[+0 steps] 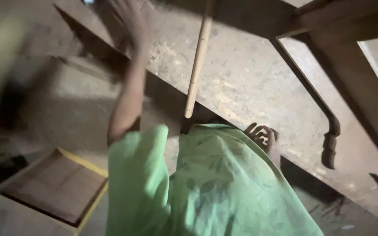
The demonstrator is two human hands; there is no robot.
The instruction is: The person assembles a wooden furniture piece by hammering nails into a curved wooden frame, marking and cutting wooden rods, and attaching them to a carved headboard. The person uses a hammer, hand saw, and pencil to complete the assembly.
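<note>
My left arm rises out of a light green sleeve [136, 175]. My left hand [132, 24] is lifted high and blurred by motion; its fingers look spread, with nothing seen in them, close to a dark wooden beam [97, 37]. My right hand [263, 136] peeks out past the leaf-patterned green cloth [224, 183] with its fingers curled. The cloth hides part of it, so I cannot tell whether it holds anything. A pale bamboo stick [197, 61] hangs slanted between the two hands, touching neither.
A dusty concrete floor [250, 78] lies below. A dark curved metal bar with a handle [329, 135] runs down at the right beside a heavy wooden frame [351, 65]. A shallow wooden box with a yellow edge [57, 183] sits at the lower left.
</note>
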